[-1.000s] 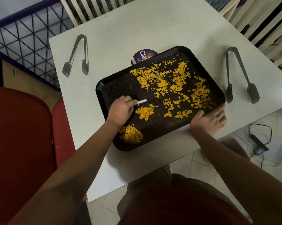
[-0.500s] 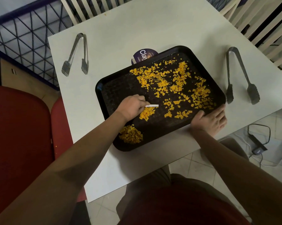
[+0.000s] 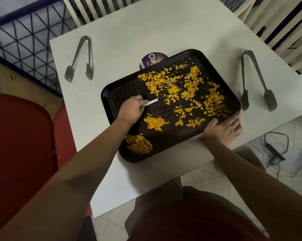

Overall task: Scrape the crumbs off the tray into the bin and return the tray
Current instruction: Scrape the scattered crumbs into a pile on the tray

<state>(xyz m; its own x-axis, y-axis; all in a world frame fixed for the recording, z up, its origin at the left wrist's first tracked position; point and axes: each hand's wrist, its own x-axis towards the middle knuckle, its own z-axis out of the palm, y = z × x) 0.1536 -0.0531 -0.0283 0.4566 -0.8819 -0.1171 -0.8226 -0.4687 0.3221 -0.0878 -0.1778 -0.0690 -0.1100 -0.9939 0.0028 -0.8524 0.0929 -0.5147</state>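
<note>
The black tray (image 3: pixel 167 150) sat mid-desk (image 3: pixel 164 28), orange crumbs (image 3: pixel 190 87) mostly toward its 2 o'clock side. The left hand (image 3: pixel 131 110) pinched a white scraper (image 3: pixel 151 102); the right hand (image 3: pixel 224 129), fingers straight, pressed the tray's 4 o'clock edge.

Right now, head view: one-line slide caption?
Left hand holds a white scraper over scattered orange crumbs on a black tray; right hand steadies its corner.

Matt, textured black plastic tray (image 3: pixel 115 94); dull grey metal tongs (image 3: pixel 256 80); smooth matt white table (image 3: pixel 164 28).
</note>
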